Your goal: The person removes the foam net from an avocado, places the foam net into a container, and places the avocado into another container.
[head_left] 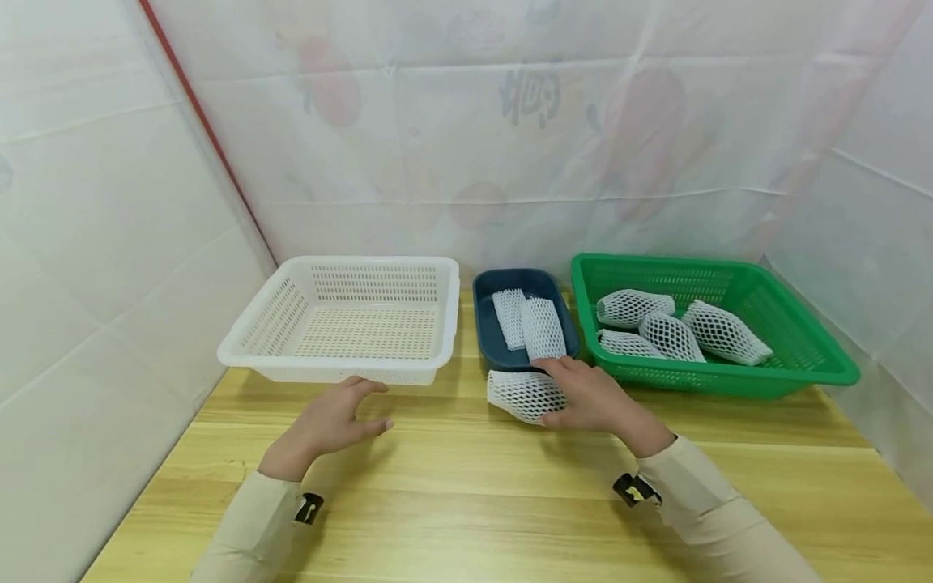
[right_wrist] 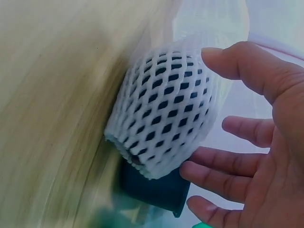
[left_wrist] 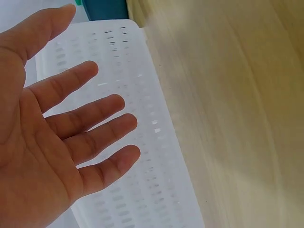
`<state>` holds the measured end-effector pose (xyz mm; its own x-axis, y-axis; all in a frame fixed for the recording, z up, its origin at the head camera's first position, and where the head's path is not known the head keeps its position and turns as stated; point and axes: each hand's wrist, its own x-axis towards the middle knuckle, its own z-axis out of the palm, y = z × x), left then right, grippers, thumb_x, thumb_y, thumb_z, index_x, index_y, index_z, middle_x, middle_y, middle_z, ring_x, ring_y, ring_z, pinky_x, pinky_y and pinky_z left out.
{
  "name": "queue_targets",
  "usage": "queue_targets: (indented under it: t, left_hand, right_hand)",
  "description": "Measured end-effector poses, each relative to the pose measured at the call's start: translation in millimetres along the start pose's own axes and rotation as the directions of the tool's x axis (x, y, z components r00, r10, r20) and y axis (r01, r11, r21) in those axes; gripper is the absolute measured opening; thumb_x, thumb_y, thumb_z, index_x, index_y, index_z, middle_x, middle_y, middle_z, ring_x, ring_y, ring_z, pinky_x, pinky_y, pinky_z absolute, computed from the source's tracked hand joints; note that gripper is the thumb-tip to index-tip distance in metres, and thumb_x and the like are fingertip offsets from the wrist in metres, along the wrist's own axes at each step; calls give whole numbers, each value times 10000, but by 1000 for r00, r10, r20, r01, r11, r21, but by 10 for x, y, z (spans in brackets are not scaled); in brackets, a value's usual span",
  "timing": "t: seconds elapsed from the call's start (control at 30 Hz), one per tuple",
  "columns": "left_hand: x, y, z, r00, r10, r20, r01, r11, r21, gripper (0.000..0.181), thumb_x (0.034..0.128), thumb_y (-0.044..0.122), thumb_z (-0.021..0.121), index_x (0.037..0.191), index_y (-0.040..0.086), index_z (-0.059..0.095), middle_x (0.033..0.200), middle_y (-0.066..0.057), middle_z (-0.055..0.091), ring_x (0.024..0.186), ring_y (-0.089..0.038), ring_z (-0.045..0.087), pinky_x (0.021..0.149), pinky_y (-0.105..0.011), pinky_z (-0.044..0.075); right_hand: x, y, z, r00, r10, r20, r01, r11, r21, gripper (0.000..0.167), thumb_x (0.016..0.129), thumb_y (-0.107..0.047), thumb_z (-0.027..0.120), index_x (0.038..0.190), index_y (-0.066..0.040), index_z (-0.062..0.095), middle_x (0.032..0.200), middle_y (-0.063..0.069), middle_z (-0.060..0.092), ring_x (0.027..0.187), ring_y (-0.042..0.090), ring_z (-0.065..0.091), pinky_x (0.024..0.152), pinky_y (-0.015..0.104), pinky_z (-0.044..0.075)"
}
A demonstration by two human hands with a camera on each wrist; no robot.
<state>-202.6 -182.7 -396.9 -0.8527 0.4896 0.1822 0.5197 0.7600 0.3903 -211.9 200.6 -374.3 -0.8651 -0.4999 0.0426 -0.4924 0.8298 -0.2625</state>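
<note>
A white foam net sleeve lies on the table just in front of the small dark blue tray. My right hand is at its right end, with thumb and fingers spread to either side. In the right wrist view, the fingertips reach the edge of the net sleeve, and something dark shows through its mesh. My left hand hovers in front of the white basket, holding nothing, its fingers loosely extended in the left wrist view.
Two more net sleeves lie in the blue tray. A green basket to the right contains several net-covered pieces. White printed sheeting surrounds the wooden table at the back and sides.
</note>
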Motion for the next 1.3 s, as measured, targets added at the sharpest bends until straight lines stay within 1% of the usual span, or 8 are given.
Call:
queue_targets:
  t: [0.17, 0.3, 0.43, 0.53, 0.63, 0.8, 1.03, 1.3]
  left_hand:
    - [37, 53, 25, 999, 37, -23, -37, 999, -3, 504, 817, 342, 701, 1182, 9, 600, 1147, -138, 585, 996, -319, 579, 765, -461, 487]
    - [97, 134, 62, 998, 54, -21, -55, 998, -29, 511, 817, 355, 696, 1185, 13, 601, 1142, -122, 592, 1005, -303, 576, 795, -455, 475]
    - [154, 209, 120, 997, 72, -4, -72, 995, -71, 510, 819, 354, 693, 1192, 19, 596, 1134, -117, 591, 977, -301, 586, 788, -445, 474]
    - [185, 238, 181, 996, 89, 18, -87, 991, -99, 514, 829, 350, 685, 1203, 12, 585, 1143, -135, 583, 933, -295, 599, 766, -434, 480]
    - [210, 252, 235, 994, 107, 34, -102, 988, -117, 514, 839, 346, 678, 1211, 6, 577, 1157, -145, 576, 938, -296, 596, 765, -433, 480]
    - [271, 325, 282, 993, 109, 49, -101, 985, -141, 490, 842, 330, 682, 1214, 27, 582, 1164, -116, 572, 988, -288, 576, 793, -435, 468]
    - [379, 428, 305, 988, 151, 37, -145, 980, -136, 456, 840, 286, 692, 1199, 22, 594, 1129, -102, 588, 1004, -277, 564, 813, -418, 463]
    - [515, 526, 344, 981, 185, 50, -177, 975, -136, 431, 839, 219, 692, 1197, 2, 589, 1120, -120, 592, 1008, -280, 554, 839, -410, 453]
  right_hand:
    - [-12, 6, -7, 1000, -2, 0, 2, 1000, 8, 791, 736, -381, 774, 1374, -80, 416, 1283, 188, 477, 1117, 360, 486, 839, 550, 416]
    - [-43, 19, -40, 1000, 21, 18, -22, 999, 42, 797, 738, -377, 770, 1381, -79, 405, 1304, 197, 458, 1144, 370, 464, 856, 544, 410]
    - [-77, 48, -67, 998, 40, 45, -43, 997, 65, 794, 742, -363, 767, 1384, -76, 397, 1313, 199, 448, 1158, 365, 454, 874, 526, 407]
    - [-98, 69, -75, 998, 30, 56, -34, 997, 69, 789, 751, -362, 763, 1380, -57, 397, 1303, 214, 450, 1149, 376, 459, 869, 526, 410]
    - [-112, 86, -75, 998, 28, 61, -33, 997, 73, 778, 756, -355, 762, 1373, -46, 404, 1288, 224, 457, 1131, 382, 471, 855, 524, 418]
    - [-140, 115, -69, 998, 37, 57, -41, 997, 64, 752, 756, -327, 761, 1358, -31, 419, 1265, 223, 473, 1106, 374, 489, 842, 519, 426]
    - [-185, 198, -24, 997, 45, 61, -49, 997, 61, 764, 746, -329, 768, 1355, -25, 422, 1213, 197, 502, 1023, 320, 525, 760, 478, 452]
    - [-242, 288, 16, 996, 65, 60, -70, 995, 78, 770, 743, -323, 778, 1361, -39, 417, 1233, 203, 495, 1031, 337, 534, 766, 499, 456]
